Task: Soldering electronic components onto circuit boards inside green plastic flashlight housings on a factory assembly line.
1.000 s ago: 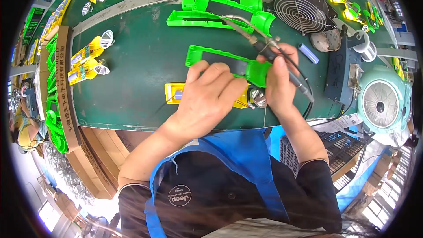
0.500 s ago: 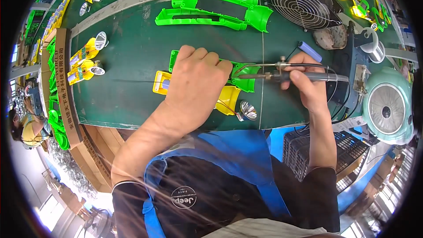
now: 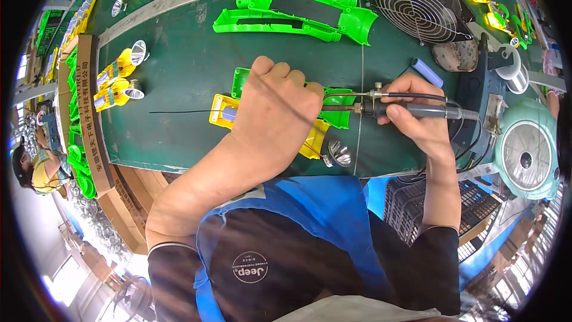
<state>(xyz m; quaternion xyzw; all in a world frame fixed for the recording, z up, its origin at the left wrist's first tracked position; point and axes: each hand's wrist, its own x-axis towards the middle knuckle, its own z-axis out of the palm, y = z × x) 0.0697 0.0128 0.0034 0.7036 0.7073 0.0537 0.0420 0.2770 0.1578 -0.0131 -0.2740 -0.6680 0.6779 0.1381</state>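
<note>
Fingers of the left hand (image 3: 277,107) curled, pressing the green and yellow torch shell (image 3: 333,116) near the bench's (image 3: 179,83) front edge, right hand (image 3: 417,122) still gripping the soldering iron (image 3: 411,109), tip now nearer the shell than before.

Surface (image 3: 179,92): green mat.
Far edge: green shells (image 3: 298,9), fan (image 3: 420,3).
Left: yellow torches (image 3: 119,80).
Centre: yellow-green torch (image 3: 223,110), battery (image 3: 427,71).
</note>
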